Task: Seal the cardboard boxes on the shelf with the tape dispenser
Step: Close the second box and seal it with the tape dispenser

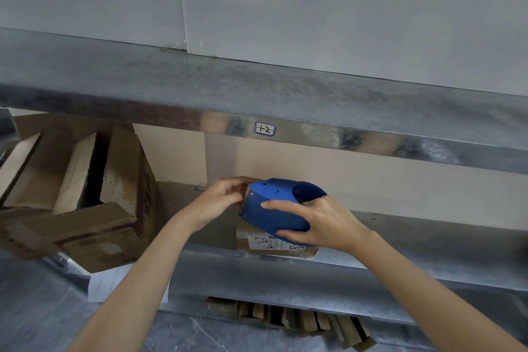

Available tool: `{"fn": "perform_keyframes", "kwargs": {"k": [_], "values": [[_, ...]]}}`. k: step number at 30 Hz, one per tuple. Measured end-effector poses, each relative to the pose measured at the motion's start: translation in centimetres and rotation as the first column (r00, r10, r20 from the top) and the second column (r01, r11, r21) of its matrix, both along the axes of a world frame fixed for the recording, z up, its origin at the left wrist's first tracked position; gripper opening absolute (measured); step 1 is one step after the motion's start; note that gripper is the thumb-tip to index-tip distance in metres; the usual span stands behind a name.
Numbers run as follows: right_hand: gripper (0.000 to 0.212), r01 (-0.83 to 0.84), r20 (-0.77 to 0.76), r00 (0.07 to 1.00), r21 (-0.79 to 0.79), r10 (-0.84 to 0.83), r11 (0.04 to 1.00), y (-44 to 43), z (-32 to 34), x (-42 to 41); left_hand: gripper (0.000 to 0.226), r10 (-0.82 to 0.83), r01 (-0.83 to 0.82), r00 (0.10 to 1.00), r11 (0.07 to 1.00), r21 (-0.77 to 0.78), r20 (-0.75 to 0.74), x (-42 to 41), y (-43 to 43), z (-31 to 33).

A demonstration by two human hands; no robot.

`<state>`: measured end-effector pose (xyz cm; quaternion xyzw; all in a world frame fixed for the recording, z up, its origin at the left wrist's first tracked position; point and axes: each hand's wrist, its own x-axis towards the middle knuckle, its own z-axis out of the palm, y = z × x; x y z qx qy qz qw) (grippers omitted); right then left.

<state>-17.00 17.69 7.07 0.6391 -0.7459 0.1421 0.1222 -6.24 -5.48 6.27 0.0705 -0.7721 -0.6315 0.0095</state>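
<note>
right fingers wrapped round the tape dispenser, gripping its body; right hand behind it. left fingers curled at the dispenser's toothed end, touching it; whether they pinch a tape end i cannot tell. left hand just beside the teeth. dispenser lies over the small box, resting on it or just above, unclear. its long axis runs left-right, teeth leftward. small box sits at the front edge of the shelf. my read: right hand draws rightward along the box top. big open box well to the left, unsealed.
</note>
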Motion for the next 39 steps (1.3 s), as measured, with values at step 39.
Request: {"fn": "perform_keyframes", "kwargs": {"k": [39], "values": [[0.052, 0.282, 0.881, 0.473, -0.155, 0.003, 0.947, -0.6, 1.7, 2.1, 0.036, 0.381, -0.330, 0.912, 0.903, 0.276, -0.155, -0.1, 6.1, -1.3]]}}
